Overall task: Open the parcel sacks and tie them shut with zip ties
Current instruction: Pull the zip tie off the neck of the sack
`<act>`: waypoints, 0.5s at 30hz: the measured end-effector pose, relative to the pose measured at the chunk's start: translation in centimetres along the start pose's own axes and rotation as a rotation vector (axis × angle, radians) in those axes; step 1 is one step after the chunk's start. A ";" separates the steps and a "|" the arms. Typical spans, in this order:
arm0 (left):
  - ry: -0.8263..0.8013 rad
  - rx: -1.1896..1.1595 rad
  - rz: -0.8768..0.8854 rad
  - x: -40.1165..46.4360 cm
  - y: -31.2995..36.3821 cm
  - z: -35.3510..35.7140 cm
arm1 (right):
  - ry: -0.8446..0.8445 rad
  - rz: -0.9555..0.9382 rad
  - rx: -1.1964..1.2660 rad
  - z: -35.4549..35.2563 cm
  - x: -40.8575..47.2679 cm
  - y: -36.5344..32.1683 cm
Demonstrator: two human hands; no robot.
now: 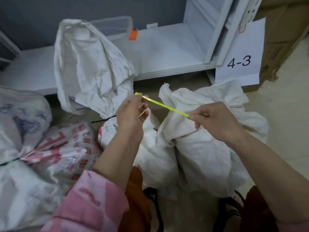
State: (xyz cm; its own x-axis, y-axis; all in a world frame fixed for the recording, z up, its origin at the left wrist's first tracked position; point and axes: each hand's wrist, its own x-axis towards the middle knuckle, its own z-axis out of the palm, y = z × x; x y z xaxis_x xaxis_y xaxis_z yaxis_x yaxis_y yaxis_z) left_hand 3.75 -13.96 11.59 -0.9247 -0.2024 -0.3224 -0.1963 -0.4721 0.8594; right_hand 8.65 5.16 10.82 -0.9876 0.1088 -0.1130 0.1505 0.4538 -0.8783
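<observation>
Yellow zip tie held taut between two hands above an untied parcel sack.

At far left lie two sacks already cinched, one with a green tie (10, 162), the red-printed one (66, 144) by what appears to be a black tie (103, 120). The left hand (132, 113) pinches the head end of the yellow zip tie (165, 106); the right hand (215, 119) pinches its tail. Beneath them the white sack (200, 148) sits with its neck loosely gathered. Step in hand: readying the tie. Next, the strap must pass round the bunched neck and its tail feed through the head.
</observation>
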 end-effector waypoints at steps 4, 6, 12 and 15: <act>0.062 0.034 0.070 1.6 2.8 -3.2 | 0.021 -0.055 0.071 3.0 1.6 -3.4; 0.125 0.010 0.083 2.8 4.1 -4.6 | 0.041 -0.110 0.205 4.7 3.0 -5.7; 0.174 0.013 0.156 6.7 7.7 -7.4 | 0.146 -0.135 0.490 8.2 9.5 -12.8; 0.129 0.012 0.151 8.5 8.5 -7.7 | 0.211 -0.106 0.453 9.5 14.1 -15.1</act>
State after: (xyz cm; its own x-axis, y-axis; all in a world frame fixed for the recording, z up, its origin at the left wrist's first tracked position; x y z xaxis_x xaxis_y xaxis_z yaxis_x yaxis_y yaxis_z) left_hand -3.25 -26.28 13.13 -0.8946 -0.3786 -0.2374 -0.0634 -0.4184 0.9060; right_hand -8.01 -8.54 18.04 -0.9590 0.2803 0.0426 -0.0303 0.0480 -0.9984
